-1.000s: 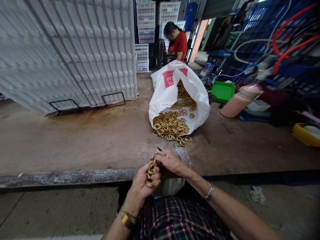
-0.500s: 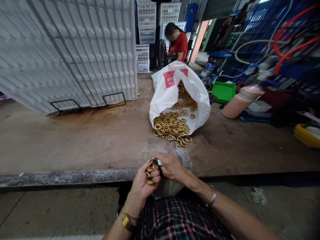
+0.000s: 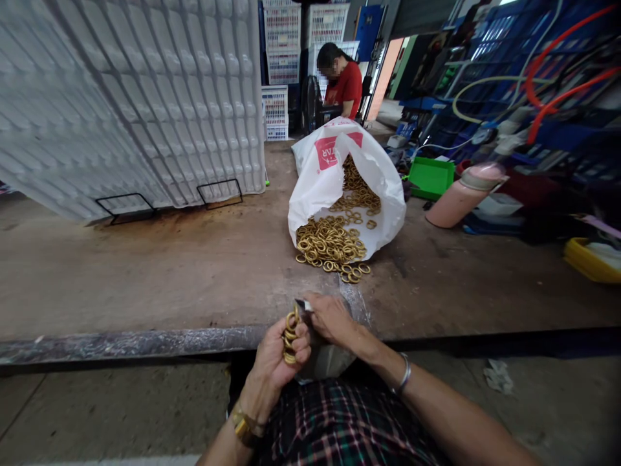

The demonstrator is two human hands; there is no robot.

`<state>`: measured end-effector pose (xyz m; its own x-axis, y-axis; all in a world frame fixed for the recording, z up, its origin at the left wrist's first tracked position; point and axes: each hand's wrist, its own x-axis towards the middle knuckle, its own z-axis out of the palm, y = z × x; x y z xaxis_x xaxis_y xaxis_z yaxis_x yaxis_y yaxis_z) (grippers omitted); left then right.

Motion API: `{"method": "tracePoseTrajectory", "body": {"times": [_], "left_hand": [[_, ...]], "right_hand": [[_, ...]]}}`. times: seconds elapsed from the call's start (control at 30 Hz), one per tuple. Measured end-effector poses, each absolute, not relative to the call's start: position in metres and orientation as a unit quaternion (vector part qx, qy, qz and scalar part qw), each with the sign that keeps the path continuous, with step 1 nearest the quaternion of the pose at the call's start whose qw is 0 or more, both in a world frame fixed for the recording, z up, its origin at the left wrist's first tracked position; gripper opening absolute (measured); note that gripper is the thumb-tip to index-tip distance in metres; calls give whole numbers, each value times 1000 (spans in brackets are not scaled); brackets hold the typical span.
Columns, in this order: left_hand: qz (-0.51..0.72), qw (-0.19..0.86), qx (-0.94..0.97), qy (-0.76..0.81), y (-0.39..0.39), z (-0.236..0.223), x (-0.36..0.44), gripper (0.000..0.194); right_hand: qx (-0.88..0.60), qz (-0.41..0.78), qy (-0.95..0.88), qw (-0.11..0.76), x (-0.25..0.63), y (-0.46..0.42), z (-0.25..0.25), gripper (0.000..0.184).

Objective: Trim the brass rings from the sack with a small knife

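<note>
Several brass rings are stacked in my left hand, whose fingers are wrapped round them just over the table's front edge. One ring sticks up at the top of the stack. My right hand pinches a small blade with a dark tip and a pale grip. The tip is close to that upper ring; whether they touch I cannot tell. Beyond my hands lies an open white sack on its side, with a heap of brass rings spilling from its mouth onto the table.
The brown table has a worn front edge. Pale ribbed panels stand on its left, by black wire stands. Rightward are a green tray, a pink bottle and a yellow tray. A person in red sits behind.
My right hand and the blade have shifted slightly up and away from the rings in my left hand. The rings remain in my left hand; the view has shifted a little.
</note>
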<state>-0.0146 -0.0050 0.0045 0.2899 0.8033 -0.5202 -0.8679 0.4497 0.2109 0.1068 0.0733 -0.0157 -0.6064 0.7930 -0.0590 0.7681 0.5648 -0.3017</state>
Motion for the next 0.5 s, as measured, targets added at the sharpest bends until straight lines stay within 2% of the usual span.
{"method": "tracePoseTrajectory", "body": {"times": [0.13, 0.23, 0.37, 0.5], "left_hand": [[490, 820, 53, 291, -24, 12, -18, 19], [434, 815, 104, 370, -44, 5, -37, 20], [364, 770, 134, 506, -75, -27, -66, 20], [384, 738, 59, 552, -83, -69, -67, 12]], "right_hand": [[-497, 104, -861, 38, 120, 91, -20, 21], [-490, 87, -865, 60, 130, 95, -24, 21], [-494, 71, -864, 71, 131, 88, -23, 23], [-502, 75, -860, 54, 126, 83, -18, 29]]}}
